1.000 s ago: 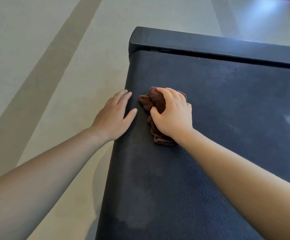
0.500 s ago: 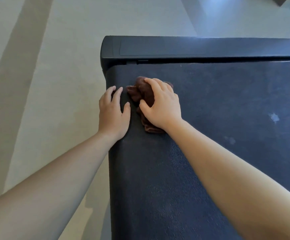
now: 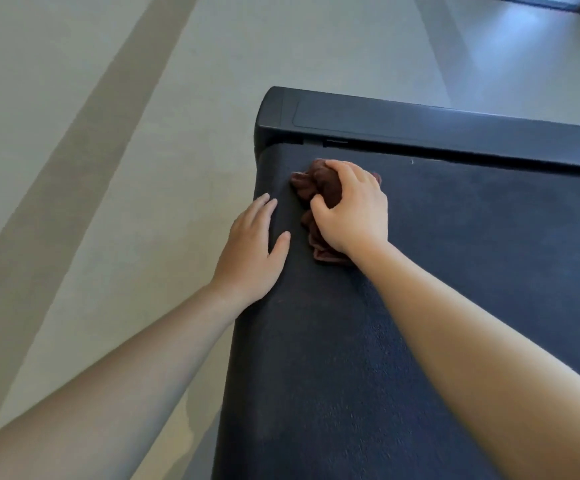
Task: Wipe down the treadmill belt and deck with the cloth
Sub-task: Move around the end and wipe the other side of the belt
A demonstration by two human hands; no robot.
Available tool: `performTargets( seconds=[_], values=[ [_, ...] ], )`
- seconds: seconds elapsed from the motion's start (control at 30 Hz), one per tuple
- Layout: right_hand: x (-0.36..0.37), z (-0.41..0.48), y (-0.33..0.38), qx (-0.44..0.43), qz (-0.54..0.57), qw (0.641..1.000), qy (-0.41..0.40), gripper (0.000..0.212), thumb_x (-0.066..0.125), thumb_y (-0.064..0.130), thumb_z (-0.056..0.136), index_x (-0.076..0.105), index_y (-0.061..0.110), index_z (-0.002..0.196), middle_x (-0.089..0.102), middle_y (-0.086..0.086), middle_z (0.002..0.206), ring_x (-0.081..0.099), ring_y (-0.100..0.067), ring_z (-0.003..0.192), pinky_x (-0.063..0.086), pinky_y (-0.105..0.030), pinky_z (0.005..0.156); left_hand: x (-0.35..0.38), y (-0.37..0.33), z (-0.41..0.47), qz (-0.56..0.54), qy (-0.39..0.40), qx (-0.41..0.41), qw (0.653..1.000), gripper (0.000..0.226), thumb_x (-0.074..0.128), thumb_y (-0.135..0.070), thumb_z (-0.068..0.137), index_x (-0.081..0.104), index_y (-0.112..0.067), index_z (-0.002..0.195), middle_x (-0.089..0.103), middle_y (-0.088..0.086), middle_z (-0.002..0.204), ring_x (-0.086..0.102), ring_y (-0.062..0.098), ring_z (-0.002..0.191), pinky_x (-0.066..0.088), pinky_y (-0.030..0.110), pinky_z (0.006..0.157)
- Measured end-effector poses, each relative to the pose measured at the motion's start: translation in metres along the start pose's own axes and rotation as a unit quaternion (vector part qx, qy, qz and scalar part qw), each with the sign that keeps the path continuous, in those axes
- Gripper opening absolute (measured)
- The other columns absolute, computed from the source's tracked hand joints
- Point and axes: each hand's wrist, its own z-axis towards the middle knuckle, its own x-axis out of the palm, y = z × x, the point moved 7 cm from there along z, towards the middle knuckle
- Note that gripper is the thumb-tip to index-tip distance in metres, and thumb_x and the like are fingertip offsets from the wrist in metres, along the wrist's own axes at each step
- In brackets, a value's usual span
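Note:
A dark textured treadmill belt (image 3: 454, 271) fills the lower right of the head view. A black plastic deck end cap (image 3: 420, 128) crosses its far edge. My right hand (image 3: 354, 209) grips a bunched dark brown cloth (image 3: 311, 183) and presses it on the belt near the far left corner. Part of the cloth shows below my palm. My left hand (image 3: 250, 251) lies flat with straight fingers on the belt's left edge, just left of the cloth, holding nothing.
Pale grey-green floor (image 3: 108, 168) with darker diagonal bands lies left of the treadmill. A bright reflection sits on the floor (image 3: 523, 39) beyond the end cap. A faint pale speck (image 3: 412, 161) marks the belt near the cap.
My right hand has carried the cloth up the belt toward the end cap. The left hand slid forward along the left edge. The view has shifted, so the treadmill sits further right.

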Motion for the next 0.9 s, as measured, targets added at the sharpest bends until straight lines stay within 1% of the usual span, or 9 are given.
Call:
performTargets(
  seconds=[0.17,0.33,0.43,0.53,0.63,0.7,0.77,0.83,0.9],
  values=[
    [0.016,0.046,0.02,-0.01,-0.012,0.999,0.032,0.054,0.052,0.04,0.081,0.048,0.027,0.133,0.051,0.002,0.135,0.041,-0.024,0.126,0.034,-0.044,0.104,-0.007,0.013,-0.047,0.015,0.059,-0.026,0.998,0.057,0.038,-0.042,0.096,0.022,-0.025,0.148,0.017,-0.011,0.155,0.018,0.006,0.14,0.013,0.018,0.108],
    [0.021,0.049,0.029,-0.003,-0.041,0.998,0.051,0.055,0.052,0.04,0.083,0.045,0.024,0.135,0.049,-0.003,0.136,0.04,-0.027,0.125,0.034,-0.045,0.1,-0.012,0.009,-0.067,-0.005,0.062,-0.071,0.996,0.054,0.04,-0.039,0.097,0.024,-0.025,0.146,0.023,-0.01,0.153,0.024,0.007,0.138,0.017,0.018,0.105],
    [0.016,0.018,0.037,-0.03,-0.039,0.996,0.07,0.06,0.054,0.04,0.083,0.041,0.023,0.139,0.046,-0.003,0.139,0.039,-0.027,0.127,0.034,-0.044,0.098,-0.017,0.008,-0.074,-0.002,0.073,-0.082,0.994,0.052,0.042,-0.039,0.096,0.027,-0.025,0.144,0.027,-0.009,0.151,0.03,0.01,0.135,0.028,0.025,0.107],
    [0.007,-0.034,0.051,-0.063,-0.014,0.994,0.087,0.061,0.056,0.038,0.082,0.042,0.022,0.138,0.046,-0.001,0.141,0.039,-0.025,0.128,0.035,-0.045,0.099,-0.024,0.01,-0.082,0.001,0.083,-0.076,0.994,0.049,0.041,-0.039,0.097,0.029,-0.027,0.143,0.03,-0.01,0.149,0.032,0.007,0.132,0.025,0.019,0.102],
    [-0.001,-0.095,0.059,-0.076,0.009,0.995,0.064,0.058,0.057,0.039,0.08,0.046,0.022,0.135,0.048,0.001,0.139,0.041,-0.023,0.127,0.036,-0.046,0.101,-0.031,0.019,-0.092,-0.01,0.079,-0.08,0.994,0.047,0.041,-0.038,0.096,0.03,-0.031,0.141,0.033,-0.014,0.146,0.033,0.002,0.128,0.024,0.016,0.097],
    [-0.002,-0.111,0.058,-0.063,0.012,0.997,0.042,0.056,0.056,0.039,0.081,0.047,0.023,0.134,0.05,0.002,0.138,0.042,-0.022,0.127,0.036,-0.046,0.102,-0.029,0.029,-0.104,-0.032,0.083,-0.093,0.992,0.046,0.042,-0.04,0.095,0.031,-0.036,0.14,0.033,-0.017,0.145,0.035,0.001,0.127,0.028,0.017,0.096],
    [0.0,-0.098,0.058,-0.035,0.01,0.999,0.036,0.053,0.057,0.037,0.082,0.048,0.025,0.133,0.05,0.004,0.136,0.042,-0.021,0.126,0.036,-0.045,0.102,-0.019,0.035,-0.119,-0.082,0.092,-0.109,0.986,0.045,0.041,-0.042,0.095,0.032,-0.04,0.138,0.033,-0.02,0.144,0.037,-0.003,0.121,0.032,0.017,0.092],
    [0.005,-0.08,0.063,-0.017,-0.005,0.999,0.047,0.051,0.056,0.037,0.084,0.048,0.026,0.133,0.05,0.005,0.135,0.041,-0.02,0.125,0.036,-0.044,0.102,-0.008,0.034,-0.139,-0.125,0.109,-0.126,0.978,0.047,0.038,-0.044,0.096,0.025,-0.042,0.141,0.028,-0.022,0.146,0.036,-0.006,0.118,0.033,0.017,0.096],
    [0.007,-0.07,0.066,-0.013,-0.014,0.998,0.053,0.051,0.054,0.037,0.085,0.047,0.025,0.134,0.049,0.004,0.135,0.041,-0.02,0.125,0.034,-0.042,0.1,-0.003,0.031,-0.156,-0.15,0.113,-0.131,0.973,0.05,0.034,-0.046,0.096,0.019,-0.044,0.143,0.024,-0.024,0.146,0.035,-0.006,0.122,0.032,0.019,0.102]
  ],
)
